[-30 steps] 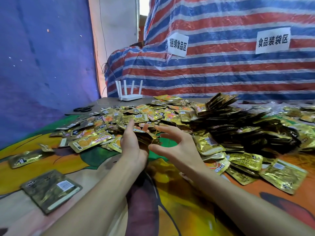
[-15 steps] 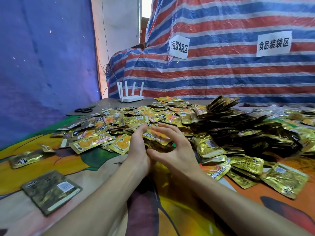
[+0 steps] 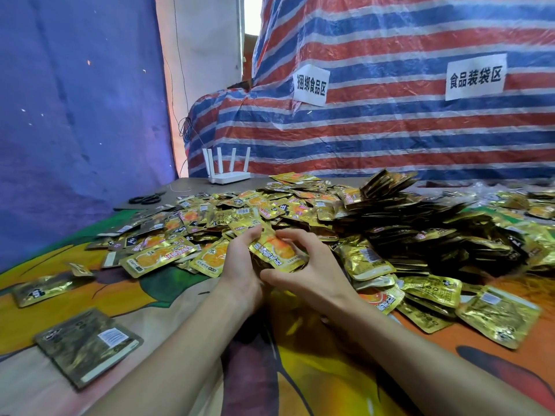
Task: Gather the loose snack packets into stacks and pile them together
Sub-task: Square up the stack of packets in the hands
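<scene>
1. Head view: left hand [image 3: 240, 265] and right hand [image 3: 315, 274], fingers curled, clasp a small stack of packets [image 3: 274, 249] between them at the heap's near edge.
2. Heap of gold packets [image 3: 405, 223], spread over the patterned cloth [image 3: 330, 379].
3. Stray packet [image 3: 87, 346], near left, apart from the heap.
4. Router [image 3: 228, 172] and scissors [image 3: 147, 199], far left corner.

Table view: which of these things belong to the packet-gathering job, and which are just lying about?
In the job: left hand and right hand, both gripping a packet bundle; loose packets around them; stacked pile to the right.
Lying about: white router, scissors, two paper signs on the striped tarp.
</scene>
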`<state>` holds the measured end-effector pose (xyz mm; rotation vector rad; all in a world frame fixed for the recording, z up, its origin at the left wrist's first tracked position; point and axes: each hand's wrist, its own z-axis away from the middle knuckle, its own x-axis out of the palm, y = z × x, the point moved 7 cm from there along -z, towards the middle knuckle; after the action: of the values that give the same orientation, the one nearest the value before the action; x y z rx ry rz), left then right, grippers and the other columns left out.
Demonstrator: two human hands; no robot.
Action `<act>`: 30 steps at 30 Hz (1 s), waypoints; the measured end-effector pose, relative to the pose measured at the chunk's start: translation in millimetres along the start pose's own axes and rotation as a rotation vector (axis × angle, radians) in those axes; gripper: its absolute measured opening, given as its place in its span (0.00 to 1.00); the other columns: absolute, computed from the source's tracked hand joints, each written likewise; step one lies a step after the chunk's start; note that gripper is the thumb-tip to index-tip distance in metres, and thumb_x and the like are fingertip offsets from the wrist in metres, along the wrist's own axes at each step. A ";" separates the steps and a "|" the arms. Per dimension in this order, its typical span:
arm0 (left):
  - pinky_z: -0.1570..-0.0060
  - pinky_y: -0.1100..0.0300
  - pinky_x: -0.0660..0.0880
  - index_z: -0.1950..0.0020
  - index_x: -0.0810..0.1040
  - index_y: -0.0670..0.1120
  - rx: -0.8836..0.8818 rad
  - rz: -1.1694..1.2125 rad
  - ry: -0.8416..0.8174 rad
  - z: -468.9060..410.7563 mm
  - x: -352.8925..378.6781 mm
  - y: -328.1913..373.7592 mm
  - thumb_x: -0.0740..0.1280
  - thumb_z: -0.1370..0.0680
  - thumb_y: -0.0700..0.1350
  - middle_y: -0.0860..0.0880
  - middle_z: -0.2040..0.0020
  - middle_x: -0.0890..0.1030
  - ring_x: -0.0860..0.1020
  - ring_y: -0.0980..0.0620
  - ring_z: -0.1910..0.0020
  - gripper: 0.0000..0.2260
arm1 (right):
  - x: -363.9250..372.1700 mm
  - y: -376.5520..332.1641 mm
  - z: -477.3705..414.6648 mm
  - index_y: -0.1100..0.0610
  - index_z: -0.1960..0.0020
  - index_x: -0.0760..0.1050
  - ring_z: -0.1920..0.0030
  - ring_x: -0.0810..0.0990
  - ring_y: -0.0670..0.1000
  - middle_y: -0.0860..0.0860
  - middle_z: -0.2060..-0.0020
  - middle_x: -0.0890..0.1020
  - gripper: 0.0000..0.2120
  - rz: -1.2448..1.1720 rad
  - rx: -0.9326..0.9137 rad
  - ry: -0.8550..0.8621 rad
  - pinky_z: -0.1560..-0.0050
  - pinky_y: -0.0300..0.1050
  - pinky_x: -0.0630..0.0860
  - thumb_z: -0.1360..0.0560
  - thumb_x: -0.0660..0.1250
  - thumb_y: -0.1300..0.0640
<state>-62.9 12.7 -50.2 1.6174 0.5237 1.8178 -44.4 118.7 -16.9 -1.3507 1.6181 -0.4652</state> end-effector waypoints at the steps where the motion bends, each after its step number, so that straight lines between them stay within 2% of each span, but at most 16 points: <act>1: 0.62 0.44 0.83 0.56 0.86 0.35 0.003 -0.005 0.007 -0.3 -0.2 0.2 0.66 0.23 0.53 0.38 0.55 0.85 0.85 0.37 0.61 0.21 | -0.8 0.5 0.4 0.44 0.34 0.76 0.44 0.77 0.32 0.42 0.41 0.77 0.36 -0.006 0.025 -0.018 0.48 0.26 0.73 0.41 0.77 0.39; 3: 0.62 0.46 0.83 0.51 0.85 0.38 0.027 -0.035 0.023 -0.4 -0.6 0.9 0.67 0.23 0.52 0.39 0.56 0.85 0.85 0.38 0.61 0.18 | -2.6 2.5 0.9 0.41 0.35 0.75 0.46 0.79 0.36 0.40 0.42 0.78 0.37 0.030 0.075 -0.055 0.49 0.32 0.76 0.42 0.75 0.33; 4: 0.62 0.46 0.83 0.51 0.86 0.38 0.034 -0.050 0.018 -0.2 0.2 0.1 0.67 0.23 0.52 0.39 0.56 0.85 0.85 0.38 0.61 0.17 | -2.7 2.7 0.9 0.41 0.35 0.73 0.47 0.78 0.35 0.38 0.43 0.78 0.38 0.070 0.086 -0.078 0.49 0.34 0.77 0.43 0.76 0.32; 7: 0.58 0.48 0.83 0.57 0.88 0.40 0.025 -0.091 -0.031 -0.2 4.1 -4.1 0.68 0.24 0.52 0.40 0.57 0.85 0.85 0.40 0.61 0.17 | -0.7 1.1 0.7 0.42 0.34 0.68 0.50 0.79 0.34 0.39 0.44 0.77 0.40 0.095 0.101 -0.145 0.52 0.36 0.79 0.42 0.79 0.39; 9: 0.57 0.50 0.83 0.59 0.88 0.40 0.014 -0.138 -0.073 0.9 8.0 -6.1 0.71 0.28 0.53 0.41 0.57 0.86 0.85 0.41 0.60 0.16 | -1.1 -0.6 -0.9 0.44 0.33 0.65 0.57 0.82 0.40 0.43 0.48 0.78 0.40 0.078 0.107 -0.151 0.62 0.40 0.81 0.40 0.78 0.45; 11: 0.55 0.51 0.81 0.57 0.88 0.42 0.019 -0.204 -0.078 2.4 11.2 -6.4 0.74 0.33 0.55 0.43 0.55 0.86 0.85 0.43 0.58 0.16 | -3.8 -3.9 -2.4 0.45 0.34 0.64 0.63 0.82 0.43 0.45 0.52 0.79 0.38 0.122 0.086 -0.127 0.68 0.39 0.79 0.40 0.76 0.48; 13: 0.52 0.49 0.82 0.53 0.88 0.44 0.043 -0.223 -0.071 3.1 13.2 -6.1 0.75 0.33 0.57 0.43 0.52 0.86 0.85 0.42 0.55 0.18 | -9.2 -10.5 -4.3 0.44 0.36 0.61 0.66 0.80 0.42 0.45 0.55 0.79 0.37 0.183 0.056 -0.095 0.71 0.36 0.75 0.40 0.74 0.47; 15: 0.49 0.48 0.80 0.50 0.86 0.43 0.109 -0.190 -0.028 3.1 10.1 -2.0 0.75 0.33 0.61 0.45 0.54 0.85 0.84 0.44 0.55 0.23 | -20.6 -19.5 -10.5 0.44 0.36 0.60 0.65 0.79 0.43 0.43 0.56 0.78 0.37 0.298 0.015 -0.053 0.68 0.36 0.74 0.39 0.74 0.44; 16: 0.51 0.50 0.78 0.51 0.83 0.43 0.160 -0.190 0.021 1.9 5.4 1.7 0.74 0.33 0.62 0.47 0.57 0.83 0.82 0.46 0.58 0.24 | -27.7 -23.6 -16.6 0.45 0.37 0.60 0.61 0.79 0.44 0.45 0.54 0.78 0.35 0.364 -0.001 -0.032 0.63 0.39 0.76 0.38 0.74 0.43; 18: 0.53 0.52 0.75 0.48 0.79 0.44 0.243 -0.204 0.148 1.0 -7.1 9.4 0.69 0.26 0.62 0.47 0.54 0.83 0.82 0.48 0.56 0.22 | -44.0 -28.2 -35.9 0.47 0.41 0.62 0.55 0.79 0.52 0.50 0.52 0.78 0.29 0.503 -0.004 0.013 0.59 0.48 0.75 0.35 0.74 0.45; 20: 0.54 0.53 0.76 0.45 0.77 0.43 0.270 -0.192 0.249 1.1 -18.2 13.8 0.64 0.21 0.58 0.45 0.48 0.83 0.83 0.47 0.53 0.18 | -61.7 -29.3 -62.8 0.49 0.44 0.65 0.55 0.76 0.58 0.55 0.52 0.76 0.22 0.679 0.015 0.083 0.59 0.49 0.71 0.31 0.73 0.48; 23: 0.60 0.55 0.72 0.50 0.77 0.44 0.299 -0.173 0.343 2.9 -28.8 18.6 0.64 0.20 0.56 0.46 0.53 0.81 0.80 0.48 0.59 0.15 | -79.2 -24.5 -105.4 0.53 0.43 0.70 0.51 0.76 0.63 0.60 0.49 0.74 0.15 0.901 0.042 0.178 0.48 0.55 0.76 0.26 0.70 0.52; 27: 0.65 0.57 0.69 0.56 0.77 0.45 0.341 -0.158 0.413 3.0 -35.8 22.1 0.64 0.20 0.53 0.48 0.60 0.80 0.77 0.50 0.66 0.12 | -83.8 -0.1 -139.7 0.56 0.39 0.71 0.46 0.76 0.64 0.63 0.44 0.75 0.15 1.085 0.092 0.222 0.44 0.56 0.73 0.23 0.68 0.54; 30: 0.67 0.58 0.68 0.57 0.77 0.45 0.350 -0.181 0.419 2.3 -34.3 22.0 0.63 0.19 0.50 0.49 0.61 0.79 0.76 0.51 0.68 0.11 | -70.6 27.9 -143.4 0.55 0.39 0.74 0.39 0.73 0.63 0.63 0.40 0.77 0.18 1.292 0.196 0.108 0.40 0.55 0.69 0.23 0.67 0.45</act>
<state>-63.7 -27.0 -59.9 1.3403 1.1931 2.0106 -183.1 153.1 59.9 0.0293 2.0785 0.1085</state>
